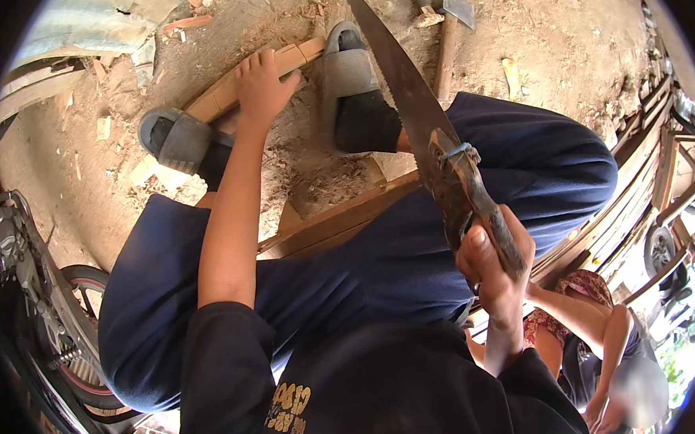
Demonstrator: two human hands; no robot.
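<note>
My right hand [494, 265] is closed round the dark wooden handle [482, 209] of a handsaw. The long saw blade [403, 82] points up and away, raised above my right leg, with a blue tie near its handle end. Between my feet a light wooden strip [220, 93], crossed by several lines or joints, lies near the ground. My left hand [261, 91] rests on this strip, its thumb stretched out to the side. Grey slides [348, 74] over dark socks are on my feet, close to the strip's ends.
A hammer [452, 39] lies on the dirt ground beyond my right knee, another tool [422, 5] beside it. A wooden plank [347, 217] runs beneath my legs. Motorbike parts [84, 328] stand at the left. Another person [585, 322] sits behind at the right, near stacked boards [639, 175].
</note>
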